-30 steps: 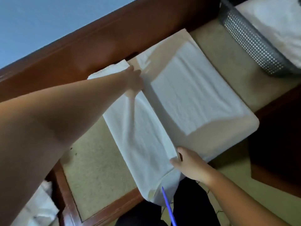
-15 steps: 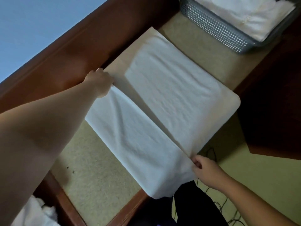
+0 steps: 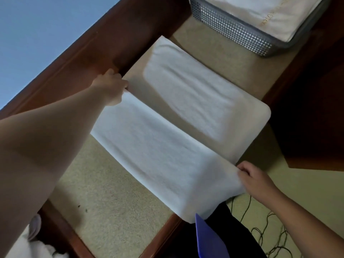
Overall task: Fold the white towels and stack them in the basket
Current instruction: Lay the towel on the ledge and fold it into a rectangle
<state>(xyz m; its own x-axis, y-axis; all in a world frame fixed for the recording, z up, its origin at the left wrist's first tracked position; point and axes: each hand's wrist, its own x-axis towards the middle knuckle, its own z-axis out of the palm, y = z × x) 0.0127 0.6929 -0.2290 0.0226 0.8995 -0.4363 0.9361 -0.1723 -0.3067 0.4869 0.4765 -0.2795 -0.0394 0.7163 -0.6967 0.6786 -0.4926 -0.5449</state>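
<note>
A white towel point(image 3: 154, 146) lies across the beige tabletop, its near end hanging over the front edge. My left hand point(image 3: 111, 88) pinches the far end of its raised fold edge. My right hand point(image 3: 255, 181) pinches the near end of the same edge, off the table's front. A second layer of the towel point(image 3: 195, 94) lies flat to the right of that raised edge. The grey mesh basket point(image 3: 232, 32) stands at the top right with folded white towels point(image 3: 270, 13) inside it.
A beige-topped table point(image 3: 104, 198) with a dark wooden frame point(image 3: 115, 40) carries everything. More white cloth point(image 3: 33, 246) lies at the bottom left. A blue object point(image 3: 208, 239) and black cables point(image 3: 270, 229) are near my legs. A blue wall point(image 3: 37, 25) is behind.
Both hands have drawn the raised fold edge toward the left and front, and the view has shifted so that more of the basket shows.
</note>
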